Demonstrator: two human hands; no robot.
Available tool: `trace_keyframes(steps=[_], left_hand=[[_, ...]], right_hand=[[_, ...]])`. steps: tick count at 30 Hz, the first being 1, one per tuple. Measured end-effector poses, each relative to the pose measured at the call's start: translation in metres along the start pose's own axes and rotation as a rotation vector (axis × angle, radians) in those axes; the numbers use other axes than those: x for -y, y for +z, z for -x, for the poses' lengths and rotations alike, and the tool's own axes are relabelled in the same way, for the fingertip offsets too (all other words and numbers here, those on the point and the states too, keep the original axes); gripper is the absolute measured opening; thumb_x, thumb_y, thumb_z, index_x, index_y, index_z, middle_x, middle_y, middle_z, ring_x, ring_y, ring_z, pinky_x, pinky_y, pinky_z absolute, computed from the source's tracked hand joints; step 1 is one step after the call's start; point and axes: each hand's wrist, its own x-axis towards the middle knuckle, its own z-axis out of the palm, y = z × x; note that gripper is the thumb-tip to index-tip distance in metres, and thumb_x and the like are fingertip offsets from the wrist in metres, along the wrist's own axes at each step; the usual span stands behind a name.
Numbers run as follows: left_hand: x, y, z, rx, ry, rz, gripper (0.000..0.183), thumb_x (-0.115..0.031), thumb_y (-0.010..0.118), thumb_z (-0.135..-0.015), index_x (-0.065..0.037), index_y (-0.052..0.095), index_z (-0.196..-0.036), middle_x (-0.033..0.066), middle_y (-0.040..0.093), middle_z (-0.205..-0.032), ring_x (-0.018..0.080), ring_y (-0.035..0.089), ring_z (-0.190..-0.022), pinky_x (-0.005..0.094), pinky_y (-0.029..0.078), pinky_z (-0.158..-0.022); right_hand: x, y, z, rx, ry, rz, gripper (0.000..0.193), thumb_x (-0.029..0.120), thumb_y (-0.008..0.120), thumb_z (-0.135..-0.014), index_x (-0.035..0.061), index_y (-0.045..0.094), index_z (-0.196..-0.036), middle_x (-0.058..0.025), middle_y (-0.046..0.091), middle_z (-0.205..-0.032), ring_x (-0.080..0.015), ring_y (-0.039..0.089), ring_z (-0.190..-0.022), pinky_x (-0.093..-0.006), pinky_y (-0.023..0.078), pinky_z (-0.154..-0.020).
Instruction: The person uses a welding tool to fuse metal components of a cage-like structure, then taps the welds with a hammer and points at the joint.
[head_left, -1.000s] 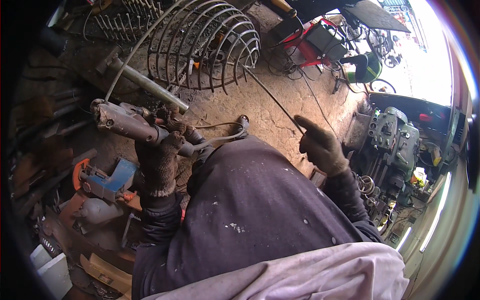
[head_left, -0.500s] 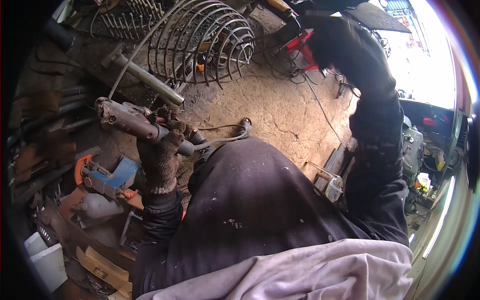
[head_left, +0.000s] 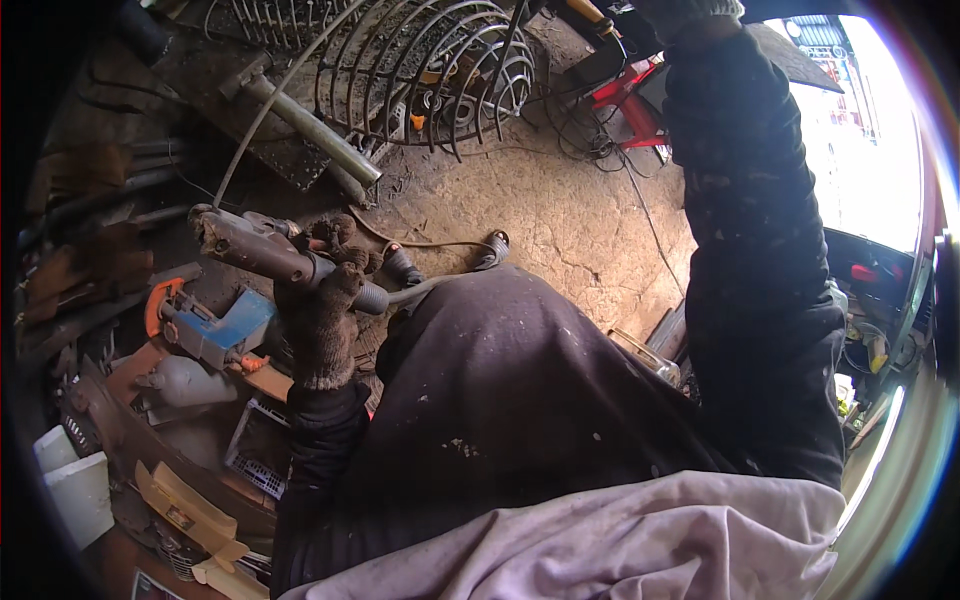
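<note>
My left hand (head_left: 333, 310), in a worn brown knit glove, is closed around a brown tube-shaped welding electrode holder (head_left: 265, 250). A coiled spring sleeve (head_left: 372, 297) and grey cable come out of its near end. From its far tip a long thin rod (head_left: 262, 115) rises toward the top edge, crossing in front of a barred metal cage (head_left: 435, 75) on the bench. My right hand (head_left: 700, 15), gloved too, is raised at the top edge on an outstretched arm. Its fingers are cut off by the frame, so any hold is hidden.
A thick metal pipe (head_left: 320, 130) lies on the dark bench (head_left: 205, 100). At left are a blue-and-orange clamp-like tool (head_left: 220, 320), a grey bottle (head_left: 190, 380) and an open cardboard box (head_left: 190, 510). A red stool-like object (head_left: 632, 105) and loose cables stand on the concrete floor (head_left: 560, 200).
My right hand has swung up to the top edge, and the right arm is straighter. The view has shifted slightly. My left hand keeps its grip on the electrode holder.
</note>
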Motion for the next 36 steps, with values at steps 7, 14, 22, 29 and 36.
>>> trace_keyframes(steps=[7,14,22,29,36], left_hand=[[0.000,-0.002,-0.003,-0.024,0.019,-0.036,0.076,-0.011,0.086,-0.077,-0.002,0.044,-0.140,0.0055,0.052,-0.114,0.0158,0.058,-0.098,0.0337,0.054,-0.081],[-0.002,-0.003,-0.010,0.058,0.023,-0.074,0.057,-0.013,0.085,-0.079,-0.003,0.054,-0.126,0.0037,0.056,-0.105,0.0144,0.059,-0.089,0.0321,0.053,-0.081],[-0.007,-0.001,-0.014,0.099,0.044,-0.074,0.053,-0.010,0.083,-0.082,0.001,0.054,-0.125,0.0074,0.055,-0.114,0.0170,0.059,-0.100,0.0343,0.053,-0.088],[0.030,-0.038,-0.028,0.092,0.369,-0.437,0.053,-0.011,0.079,-0.086,0.003,0.052,-0.130,0.0128,0.050,-0.126,0.0208,0.057,-0.111,0.0376,0.054,-0.093],[0.012,-0.016,-0.030,-0.049,0.211,-0.242,0.055,-0.005,0.076,-0.088,0.002,0.048,-0.134,0.0082,0.057,-0.113,0.0190,0.063,-0.097,0.0331,0.057,-0.085]], right_hand=[[0.022,0.017,-0.006,-0.083,-0.079,-0.118,0.044,0.043,0.051,-0.102,0.0049,0.074,-0.102,-0.0058,0.069,-0.085,-0.0187,0.065,-0.079,-0.0362,0.052,-0.075],[0.013,0.039,-0.014,-0.234,-0.265,-0.129,0.027,0.030,0.059,-0.094,0.0071,0.073,-0.101,-0.0051,0.068,-0.088,-0.0206,0.065,-0.080,-0.0367,0.053,-0.074],[-0.016,0.054,-0.022,-0.554,-0.606,0.091,0.016,0.016,0.069,-0.085,0.0096,0.071,-0.099,-0.0042,0.066,-0.091,-0.0227,0.065,-0.081,-0.0372,0.053,-0.073],[-0.035,0.067,-0.016,-0.786,-0.859,0.320,0.024,0.003,0.078,-0.077,0.0118,0.070,-0.097,-0.0035,0.065,-0.094,-0.0246,0.065,-0.082,-0.0377,0.053,-0.072],[-0.059,0.056,-0.027,-0.717,-0.749,0.127,0.028,0.008,0.079,-0.077,0.0086,0.066,-0.102,-0.0094,0.065,-0.091,-0.0294,0.067,-0.085,-0.0397,0.054,-0.073]])
